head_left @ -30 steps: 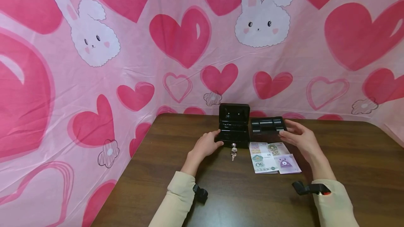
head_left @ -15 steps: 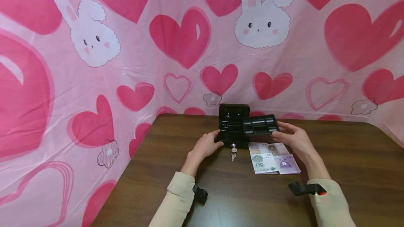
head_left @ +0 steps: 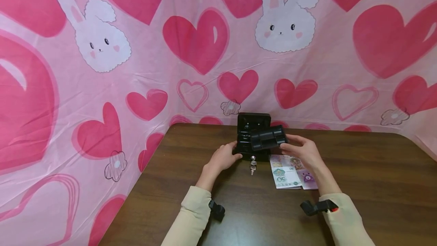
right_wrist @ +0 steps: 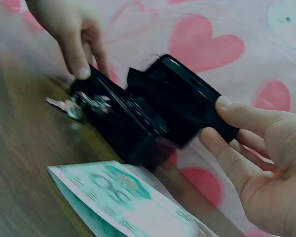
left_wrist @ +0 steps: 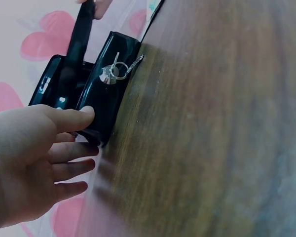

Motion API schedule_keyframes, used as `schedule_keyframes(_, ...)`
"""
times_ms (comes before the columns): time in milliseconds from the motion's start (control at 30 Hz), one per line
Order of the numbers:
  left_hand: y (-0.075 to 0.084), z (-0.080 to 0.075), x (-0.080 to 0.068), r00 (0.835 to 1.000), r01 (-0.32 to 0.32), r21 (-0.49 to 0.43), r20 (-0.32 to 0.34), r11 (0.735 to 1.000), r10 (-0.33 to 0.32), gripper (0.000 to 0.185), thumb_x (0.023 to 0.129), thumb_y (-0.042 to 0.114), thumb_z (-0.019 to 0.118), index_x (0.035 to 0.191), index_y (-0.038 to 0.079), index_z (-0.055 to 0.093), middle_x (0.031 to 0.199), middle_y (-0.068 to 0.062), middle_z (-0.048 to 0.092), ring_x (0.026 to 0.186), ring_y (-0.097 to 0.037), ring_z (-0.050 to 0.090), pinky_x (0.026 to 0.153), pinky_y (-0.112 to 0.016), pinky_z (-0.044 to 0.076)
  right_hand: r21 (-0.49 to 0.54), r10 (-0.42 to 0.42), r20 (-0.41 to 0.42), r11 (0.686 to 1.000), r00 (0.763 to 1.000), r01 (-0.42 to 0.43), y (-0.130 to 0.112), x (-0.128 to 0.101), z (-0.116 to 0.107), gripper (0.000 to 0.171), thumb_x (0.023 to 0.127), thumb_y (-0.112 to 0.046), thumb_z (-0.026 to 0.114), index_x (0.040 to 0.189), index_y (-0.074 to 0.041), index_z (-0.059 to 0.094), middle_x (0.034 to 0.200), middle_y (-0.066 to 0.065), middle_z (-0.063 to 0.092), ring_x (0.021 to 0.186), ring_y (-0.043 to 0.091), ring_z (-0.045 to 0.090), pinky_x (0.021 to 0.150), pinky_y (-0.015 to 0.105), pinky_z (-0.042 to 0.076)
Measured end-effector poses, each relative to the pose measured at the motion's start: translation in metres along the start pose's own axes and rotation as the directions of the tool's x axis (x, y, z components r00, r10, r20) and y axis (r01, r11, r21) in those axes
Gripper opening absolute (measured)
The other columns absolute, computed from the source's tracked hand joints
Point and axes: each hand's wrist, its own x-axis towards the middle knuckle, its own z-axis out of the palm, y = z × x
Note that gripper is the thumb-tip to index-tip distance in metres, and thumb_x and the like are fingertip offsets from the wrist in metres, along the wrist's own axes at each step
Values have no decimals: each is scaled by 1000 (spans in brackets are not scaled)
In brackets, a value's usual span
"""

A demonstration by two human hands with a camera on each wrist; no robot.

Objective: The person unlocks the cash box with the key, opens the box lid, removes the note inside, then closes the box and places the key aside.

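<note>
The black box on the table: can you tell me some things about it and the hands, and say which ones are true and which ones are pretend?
1. The black box has its lid up. True.
2. The right hand holds the black tray over the box. True.
3. The keys lie on the paper money. False: they hang from the lock on the front of the box.
4. The left hand is picking up the paper money. False: it touches the left side of the box, and the money lies on the table to the right.
5. The wall behind has bunnies and hearts on it. True.
</note>
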Motion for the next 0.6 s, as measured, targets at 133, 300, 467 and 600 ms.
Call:
schedule_keyframes(133, 0, 0, 0, 1000, 1, -6, 2, 1000, -1, 60, 94, 31, 67, 144, 4, 50, 138, -13, 62, 126, -27, 60, 106, -46, 47, 39, -3, -15, 999, 1000, 4, 0, 3, 15, 72, 90, -22, 74, 148, 4, 40, 123, 10, 58, 86, 8, 74, 82, 26, 59)
schedule_keyframes(300, 1, 0, 0, 1000, 2, -3, -5, 1000, -2, 58, 93, 31, 68, 143, 5, 53, 133, -12, 65, 122, -26, 63, 102, -45, 49, 57, 31, -29, 998, 999, -29, 3, 5, 34, 71, 89, -23, 75, 147, 2, 43, 129, 16, 54, 83, 8, 74, 80, 24, 58)
schedule_keyframes(467, 1, 1, 0, 1000, -1, -5, -12, 1000, 1, 56, 93, 31, 69, 142, 8, 54, 131, -10, 66, 117, -25, 65, 99, -44, 51, 50, 60, -35, 997, 998, -58, 6, 6, 46, 69, 90, -24, 74, 146, 1, 44, 137, 22, 48, 82, 9, 74, 82, 27, 59)
schedule_keyframes(600, 1, 1, 0, 1000, -3, -14, -13, 1000, 3, 55, 93, 30, 69, 142, 9, 54, 131, -9, 67, 113, -24, 66, 97, -44, 52, 37, 70, -38, 997, 997, -69, 8, 6, 50, 69, 91, -24, 74, 146, 2, 43, 131, 23, 55, 81, 13, 74, 80, 31, 60)
